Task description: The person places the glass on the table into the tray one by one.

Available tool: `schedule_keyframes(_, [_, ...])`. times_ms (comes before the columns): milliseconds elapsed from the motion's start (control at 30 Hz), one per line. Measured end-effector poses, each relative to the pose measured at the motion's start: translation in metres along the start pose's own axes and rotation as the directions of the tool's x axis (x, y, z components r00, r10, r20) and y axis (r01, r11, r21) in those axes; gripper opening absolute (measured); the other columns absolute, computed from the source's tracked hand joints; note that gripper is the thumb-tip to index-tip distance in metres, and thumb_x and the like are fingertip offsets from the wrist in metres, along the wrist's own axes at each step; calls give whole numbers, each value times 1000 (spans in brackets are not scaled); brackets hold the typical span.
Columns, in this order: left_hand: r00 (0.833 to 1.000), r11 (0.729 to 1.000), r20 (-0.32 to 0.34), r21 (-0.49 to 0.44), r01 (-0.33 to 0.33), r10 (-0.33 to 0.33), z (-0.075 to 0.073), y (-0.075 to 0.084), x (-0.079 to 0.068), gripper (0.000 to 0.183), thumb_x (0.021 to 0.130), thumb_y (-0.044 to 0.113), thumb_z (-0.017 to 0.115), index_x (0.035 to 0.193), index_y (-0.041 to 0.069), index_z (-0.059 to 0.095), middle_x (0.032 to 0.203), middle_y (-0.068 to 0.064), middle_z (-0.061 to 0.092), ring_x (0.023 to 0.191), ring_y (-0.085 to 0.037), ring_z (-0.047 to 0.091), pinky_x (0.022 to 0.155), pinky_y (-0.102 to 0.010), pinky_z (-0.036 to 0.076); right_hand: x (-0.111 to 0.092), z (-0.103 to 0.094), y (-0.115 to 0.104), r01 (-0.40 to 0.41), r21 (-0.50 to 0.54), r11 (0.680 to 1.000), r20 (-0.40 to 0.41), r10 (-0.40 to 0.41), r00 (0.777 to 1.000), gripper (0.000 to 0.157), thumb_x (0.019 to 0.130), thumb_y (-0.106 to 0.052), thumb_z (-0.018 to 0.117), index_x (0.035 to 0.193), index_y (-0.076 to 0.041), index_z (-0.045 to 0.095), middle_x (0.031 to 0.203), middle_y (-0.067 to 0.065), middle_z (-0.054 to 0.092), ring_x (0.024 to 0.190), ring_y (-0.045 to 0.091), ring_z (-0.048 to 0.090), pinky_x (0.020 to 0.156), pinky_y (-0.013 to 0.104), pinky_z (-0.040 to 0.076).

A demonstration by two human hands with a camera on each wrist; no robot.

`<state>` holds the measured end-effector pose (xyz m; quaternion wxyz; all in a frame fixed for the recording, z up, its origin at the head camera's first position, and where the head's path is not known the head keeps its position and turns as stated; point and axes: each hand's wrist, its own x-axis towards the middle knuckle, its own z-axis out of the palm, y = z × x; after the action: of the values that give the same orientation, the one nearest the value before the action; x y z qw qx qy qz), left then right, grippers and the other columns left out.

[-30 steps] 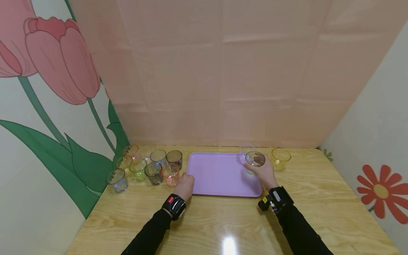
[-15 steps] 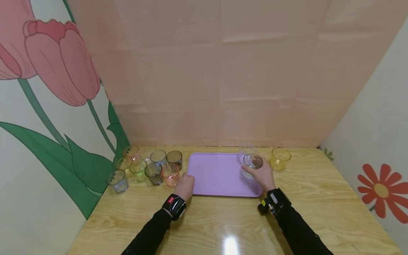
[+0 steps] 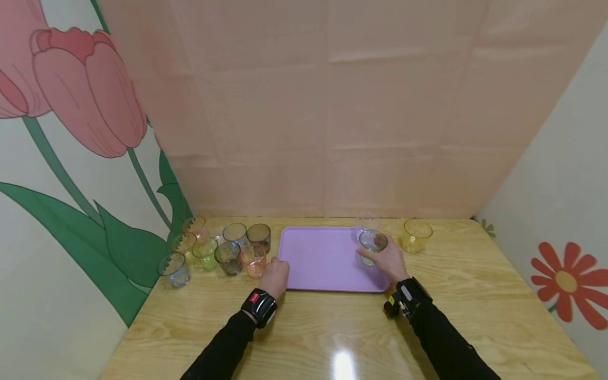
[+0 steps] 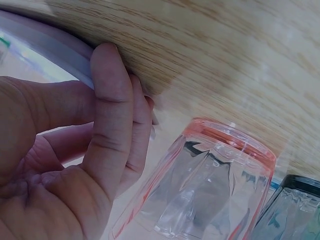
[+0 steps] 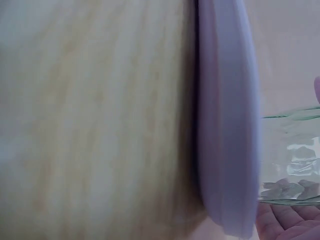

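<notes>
Fingers round a green-tinged glass [image 3: 370, 242], the right hand [image 3: 391, 260] has shifted leftward, apparently bringing it further over the purple tray [image 3: 318, 258], which the left hand [image 3: 275, 275] pinches.

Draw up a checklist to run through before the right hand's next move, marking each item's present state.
1. Glass secured: ok. The right hand grips the greenish-rimmed glass.
2. Glass upright: ok. Its mouth faces up in the head view.
3. Base resting on the purple tray: cannot tell. In the right wrist view, the tray's rim hides the base.
4. Gap to the pale glass behind: cannot tell. The two overlap in the head view.
5. Tray steadied: ok. The left hand grips its left edge.
6. Room beside the left hand: not ok, I'd say. The orange glass stands close by.
</notes>
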<state>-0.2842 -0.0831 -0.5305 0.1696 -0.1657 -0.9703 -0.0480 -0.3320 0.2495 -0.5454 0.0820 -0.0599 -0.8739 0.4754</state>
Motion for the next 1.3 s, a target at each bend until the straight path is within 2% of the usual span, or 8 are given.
schedule_keyframes(333, [1000, 1000, 3, 1, 5, -5, -2, 0, -1, 6, 82, -7, 70, 77, -4, 72, 71, -15, 57, 57, -31, 65, 50, -40, 55, 0, -2, -3, 24, -28, 999, 25, -23, 999, 109, 72, -51, 90, 147, 8, 37, 143, 34, 47, 133, 46, 46, 112, 55, 37])
schedule_keyframes(567, [1000, 1000, 30, -1, -1, 1, -1, 0, -3, 7, 83, -7, 70, 77, -4, 72, 71, -15, 57, 57, -30, 64, 50, -39, 55, -2, -1, 1, 17, 15, 1000, 29, -17, 999, 110, 73, -48, 90, 149, 8, 35, 145, 33, 47, 134, 45, 46, 113, 54, 36])
schedule_keyframes(733, [1000, 1000, 1, 15, -9, 9, -2, 0, -2, 6, 82, -6, 70, 77, -4, 72, 71, -15, 58, 58, -29, 64, 51, -39, 55, -2, -2, 2, 33, 38, 999, 32, -34, 999, 108, 74, -44, 91, 148, 9, 34, 144, 33, 47, 134, 45, 46, 113, 54, 36])
schedule_keyframes(1033, [999, 1000, 40, -18, 18, -17, -1, 1, -1, 6, 83, -7, 69, 78, -5, 72, 72, -16, 57, 59, -31, 65, 51, -40, 56, -1, -4, 5, 17, 2, 1000, 43, -17, 999, 110, 76, -43, 90, 153, 6, 28, 150, 33, 42, 138, 46, 41, 115, 56, 32])
schedule_keyframes(1067, [999, 1000, 36, -21, 16, -15, -1, 1, -1, 6, 83, -7, 69, 77, -5, 72, 72, -16, 57, 59, -31, 65, 50, -40, 56, -1, -5, 5, 17, 8, 1000, 44, -18, 999, 110, 76, -42, 90, 154, 6, 27, 151, 33, 40, 139, 46, 39, 115, 57, 32])
schedule_keyframes(1100, [1000, 1000, 9, -10, 5, -5, 12, -3, -1, 9, 84, -7, 66, 78, -4, 72, 73, -16, 57, 58, -30, 64, 49, -39, 55, -2, -6, 5, 17, 16, 1000, 43, -17, 999, 110, 77, -41, 90, 155, 5, 26, 153, 32, 38, 141, 46, 38, 115, 57, 32])
schedule_keyframes(1300, [1000, 1000, 7, -2, 6, -6, 8, -3, 0, 9, 84, -7, 66, 78, -4, 72, 73, -15, 57, 58, -29, 65, 50, -39, 55, -2, -15, 2, 69, 99, 993, 30, -73, 997, 113, 79, -40, 88, 158, 4, 21, 160, 29, 29, 147, 45, 29, 119, 56, 26])
